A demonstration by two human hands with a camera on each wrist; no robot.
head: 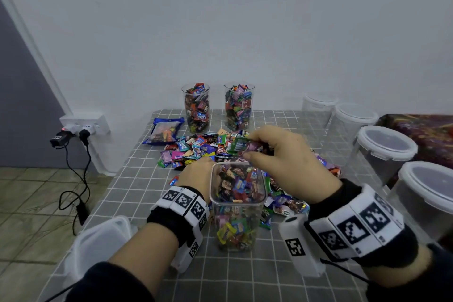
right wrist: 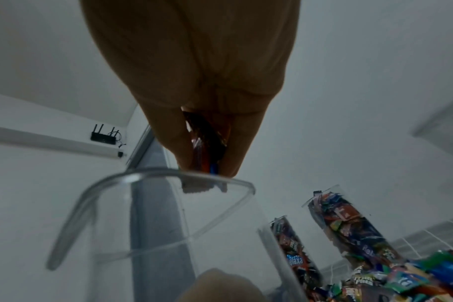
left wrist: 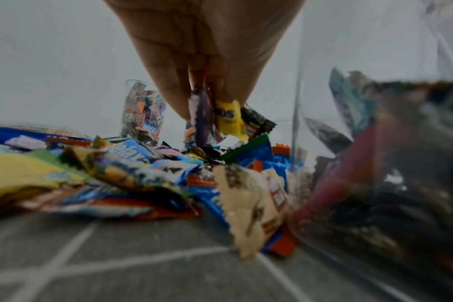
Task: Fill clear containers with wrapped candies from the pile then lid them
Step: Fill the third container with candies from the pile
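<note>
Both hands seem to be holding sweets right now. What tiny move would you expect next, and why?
Probably the right hand lets go, dropping its candies into the open container. It pinches them just above the far rim, and the container is not yet full. The left hand, beside the container, pinches more candies low over the pile, so its load would likely follow.
</note>
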